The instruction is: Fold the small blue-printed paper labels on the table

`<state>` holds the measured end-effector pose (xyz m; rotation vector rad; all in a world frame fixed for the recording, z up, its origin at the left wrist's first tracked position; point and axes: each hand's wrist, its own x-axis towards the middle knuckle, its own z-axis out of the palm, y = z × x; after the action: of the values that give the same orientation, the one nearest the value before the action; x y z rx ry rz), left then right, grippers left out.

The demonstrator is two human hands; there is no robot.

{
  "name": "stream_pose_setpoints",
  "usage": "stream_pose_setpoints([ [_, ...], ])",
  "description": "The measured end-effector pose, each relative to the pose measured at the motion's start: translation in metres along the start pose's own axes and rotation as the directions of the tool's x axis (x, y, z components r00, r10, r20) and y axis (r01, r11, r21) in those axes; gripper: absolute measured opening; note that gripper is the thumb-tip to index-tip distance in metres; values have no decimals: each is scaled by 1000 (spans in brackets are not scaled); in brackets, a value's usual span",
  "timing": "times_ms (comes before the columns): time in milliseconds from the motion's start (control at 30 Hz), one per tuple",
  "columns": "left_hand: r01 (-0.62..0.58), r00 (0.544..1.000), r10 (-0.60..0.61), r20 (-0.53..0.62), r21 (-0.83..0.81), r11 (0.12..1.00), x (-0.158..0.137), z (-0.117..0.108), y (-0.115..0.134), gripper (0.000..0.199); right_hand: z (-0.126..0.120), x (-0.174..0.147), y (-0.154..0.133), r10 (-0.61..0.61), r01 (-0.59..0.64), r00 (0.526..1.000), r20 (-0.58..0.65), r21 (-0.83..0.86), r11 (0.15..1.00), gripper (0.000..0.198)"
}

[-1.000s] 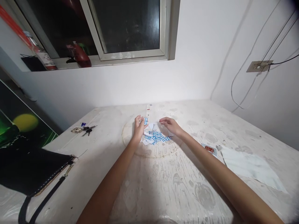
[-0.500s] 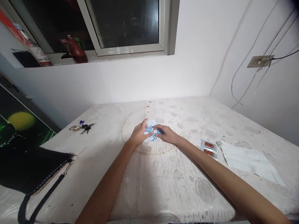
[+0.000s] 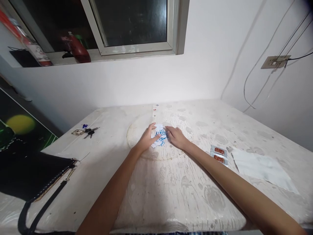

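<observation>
A small pile of white paper pieces with blue printed lines [image 3: 160, 133] lies on the table between my hands. My left hand [image 3: 147, 138] cups the pile's left side, thumb and fingers spread apart, the thumb reaching over the pieces. At the right edge of the pile is my right hand [image 3: 177, 137], its index finger stretched toward the back and the thumb side touching the papers. I see nothing gripped in either hand. Part of the pile is hidden under the fingers.
Keys [image 3: 90, 132] and a black bag with a strap [image 3: 36, 176] lie at the left. On the right are silver packets with red contents [image 3: 219, 155] and a white cloth or paper sheet [image 3: 262, 168]. Bottles [image 3: 79, 49] stand on the windowsill; cables hang from a wall socket [image 3: 275, 62].
My right hand has drawn slightly right, its index finger straighter and lifted off the pieces. More of the pile shows, its pieces shifted. The view has tilted slightly.
</observation>
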<state>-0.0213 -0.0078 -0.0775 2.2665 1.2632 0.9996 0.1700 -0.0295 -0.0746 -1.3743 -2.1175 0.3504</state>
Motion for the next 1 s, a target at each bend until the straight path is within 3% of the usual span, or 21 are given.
stream_pose_setpoints([
  [100, -41, 990, 11, 141, 211, 977, -3, -2, 3, 65, -1, -4, 1, -26, 44, 996, 91, -206, 978, 43],
  [200, -65, 996, 44, 72, 322, 944, -3, 1, 2, 39, -4, -6, 2, -87, 130, 973, 214, -196, 972, 46],
  [300, -5, 999, 24, -46, 363, 932, 0, 4, -2, 33, -6, -6, -1, -158, 217, 941, 300, -174, 960, 46],
  [367, 39, 993, 5, -116, 375, 926, 1, 3, -2, 35, -3, -7, -5, -78, 143, 961, 266, -236, 961, 49],
  [433, 17, 992, 30, -124, 361, 932, 1, 1, 0, 35, 3, -7, -10, 81, -21, 981, 175, -325, 946, 54],
  [500, -86, 995, 96, -13, 322, 943, 0, 1, 4, 32, 9, -7, -13, 212, -162, 973, 93, -382, 910, 59],
  [567, -161, 984, 129, 125, 291, 943, -1, 1, 8, 31, 11, -8, -16, 272, -219, 959, 79, -402, 889, 64],
  [633, -133, 979, 75, 190, 317, 939, -4, 3, 11, 36, 10, -10, -18, 259, -187, 955, 144, -387, 903, 67],
  [800, 48, 979, -135, 150, 475, 879, -6, 5, 13, 41, 1, -16, -26, 90, 9, 934, 344, -275, 961, 60],
  [900, 164, 967, -244, 78, 544, 823, -6, 6, 14, 42, 2, -17, -30, 81, 16, 936, 343, -269, 963, 58],
  [1000, 235, 952, -303, 31, 559, 795, -8, 9, 15, 45, 8, -15, -28, 119, -38, 961, 250, -307, 951, 55],
])
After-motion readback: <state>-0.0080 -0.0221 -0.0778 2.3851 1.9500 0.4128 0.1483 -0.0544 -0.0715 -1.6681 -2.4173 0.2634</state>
